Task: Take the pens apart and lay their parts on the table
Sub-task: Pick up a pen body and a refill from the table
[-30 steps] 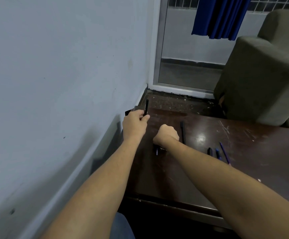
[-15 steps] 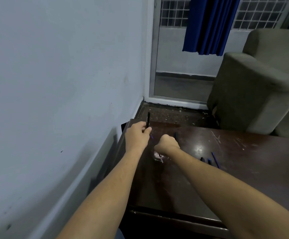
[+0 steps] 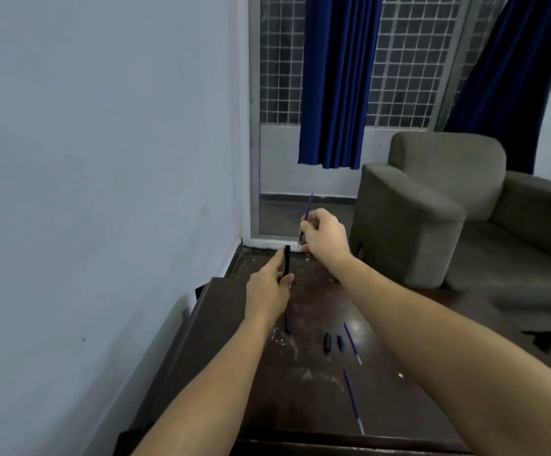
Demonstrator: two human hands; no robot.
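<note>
Refills (image 3: 353, 401) (image 3: 352, 343), two, lie on the table (image 3: 399, 406), one near its front edge, one farther in beside two short black pieces (image 3: 327, 343) (image 3: 340, 342), perhaps caps. Above its far end the left hand (image 3: 269, 291) pinches one black barrel (image 3: 287, 263) upright, another barrel (image 3: 288, 320) lying below; beyond, the right hand (image 3: 325, 233) has curled fingers pinching a third refill (image 3: 307, 209).

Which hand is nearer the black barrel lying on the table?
Left. Left hand, gripping another barrel, is just by the far end of the lying barrel; the right hand is raised beyond it, pinching a blue refill.
</note>
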